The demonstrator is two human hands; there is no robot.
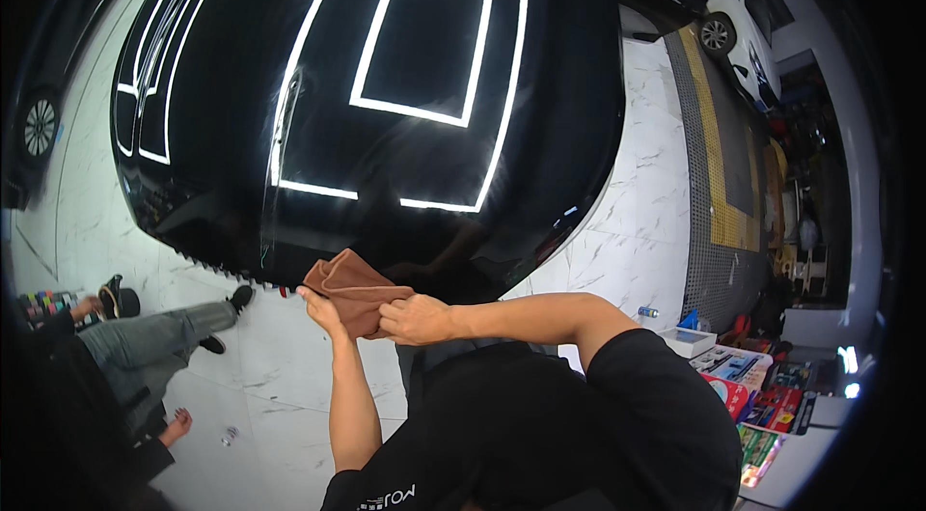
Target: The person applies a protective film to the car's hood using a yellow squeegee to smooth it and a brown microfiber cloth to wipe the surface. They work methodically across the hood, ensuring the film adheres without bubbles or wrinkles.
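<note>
A brown cloth (359,297), loosely folded, hangs between my two hands at the near edge of a glossy black car hood (415,159). My left hand (322,311) grips its left side, thumb toward the fold. On the right side, my right hand (417,320) is closed on the cloth with the fingers bunched. Bright rectangular light outlines reflect in the hood. A hazy streak (280,144) runs down its left part. Whether the cloth touches the paint I cannot tell.
At the left a seated person (145,352) in jeans stretches a leg toward the car's front. A white car (748,38) stands at the far right, beyond a grey and yellow floor grating (712,144). Boxes and packages (738,366) cover a table at the right. White marbled tiles (646,183) surround the car.
</note>
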